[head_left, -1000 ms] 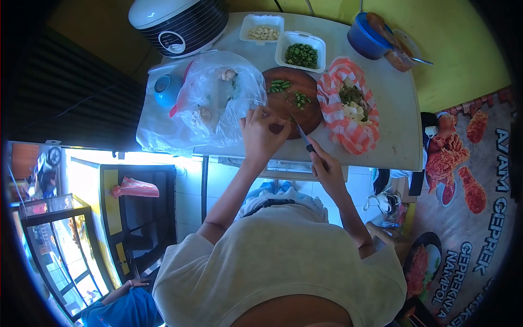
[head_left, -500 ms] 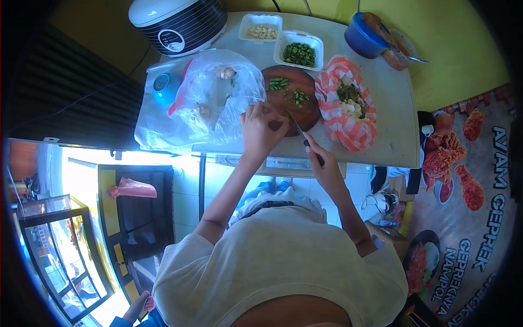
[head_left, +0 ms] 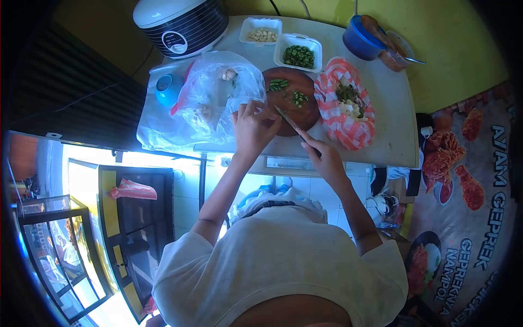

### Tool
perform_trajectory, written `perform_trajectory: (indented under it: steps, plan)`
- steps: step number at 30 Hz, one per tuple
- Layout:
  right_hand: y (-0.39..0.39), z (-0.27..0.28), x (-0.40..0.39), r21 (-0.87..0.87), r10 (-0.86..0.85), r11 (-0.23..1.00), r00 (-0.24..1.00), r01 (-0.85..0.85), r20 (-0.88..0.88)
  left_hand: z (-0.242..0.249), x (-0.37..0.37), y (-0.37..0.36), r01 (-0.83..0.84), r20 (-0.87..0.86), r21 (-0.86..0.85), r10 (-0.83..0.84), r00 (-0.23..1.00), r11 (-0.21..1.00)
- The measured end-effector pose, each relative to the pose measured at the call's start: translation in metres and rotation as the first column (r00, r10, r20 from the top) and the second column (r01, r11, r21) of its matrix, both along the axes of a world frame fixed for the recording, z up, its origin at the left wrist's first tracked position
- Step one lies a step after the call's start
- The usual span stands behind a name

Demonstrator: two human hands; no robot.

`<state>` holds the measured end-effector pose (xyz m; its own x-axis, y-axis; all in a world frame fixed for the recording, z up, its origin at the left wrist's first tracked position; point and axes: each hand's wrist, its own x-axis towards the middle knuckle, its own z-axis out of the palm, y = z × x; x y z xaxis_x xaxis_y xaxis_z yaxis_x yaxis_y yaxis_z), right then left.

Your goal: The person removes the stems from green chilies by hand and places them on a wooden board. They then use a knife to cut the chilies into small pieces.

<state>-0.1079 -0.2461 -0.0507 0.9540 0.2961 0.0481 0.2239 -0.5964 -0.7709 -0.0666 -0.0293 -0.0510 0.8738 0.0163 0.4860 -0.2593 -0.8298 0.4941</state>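
Observation:
My right hand (head_left: 323,161) grips the handle of a knife (head_left: 287,119), whose blade points up and left over a round wooden chopping board (head_left: 291,111). My left hand (head_left: 254,129) is at the board's left edge, close to the knife tip, its fingers bent and drawn together; what they hold, if anything, is too small to make out. Green chilli pieces (head_left: 278,85) and finely chopped green bits (head_left: 299,98) lie on the board. Left of it, a clear plastic bag (head_left: 210,117) has garlic bulbs (head_left: 227,74) showing.
Behind the board stand a foam tray of chopped greens (head_left: 298,56) and another of peeled garlic (head_left: 262,36). A red-and-white checked bag (head_left: 346,131) with trimmings sits at right. Farther out are a rice cooker (head_left: 182,32), a blue cup (head_left: 167,90) and a blue tub (head_left: 360,41).
My left hand has shifted slightly left, toward the plastic bag. The knife has swung so its tip points farther left. A person's hand at the lower left has mostly gone from view.

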Motion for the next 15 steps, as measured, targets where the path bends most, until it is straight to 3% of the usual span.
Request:
perform_trajectory:
  steps: [5,11,13,14,15]
  plan:
    - [-0.006,0.001,0.001,-0.019,0.001,1.0,1.0,-0.001,0.0,0.0,-0.001,0.005,-0.014,0.002,0.003,0.014,1.0,1.0]
    - [-0.013,0.0,0.002,-0.033,0.021,0.999,0.992,-0.017,0.125,0.0,0.0,0.007,-0.022,-0.003,0.002,0.022,1.0,1.0]
    - [-0.012,-0.003,0.002,0.287,-0.015,0.957,0.997,0.035,-0.074,0.002,0.001,0.006,-0.026,-0.021,0.004,0.026,0.999,1.0]
    - [-0.012,-0.003,0.001,0.288,-0.015,0.957,0.997,0.035,-0.074,0.001,0.001,0.006,-0.026,-0.02,0.005,0.026,0.999,1.0]
    - [-0.013,0.0,-0.001,0.348,-0.023,0.933,0.98,0.093,-0.2,0.001,0.002,0.005,-0.022,-0.009,0.011,0.022,1.0,1.0]
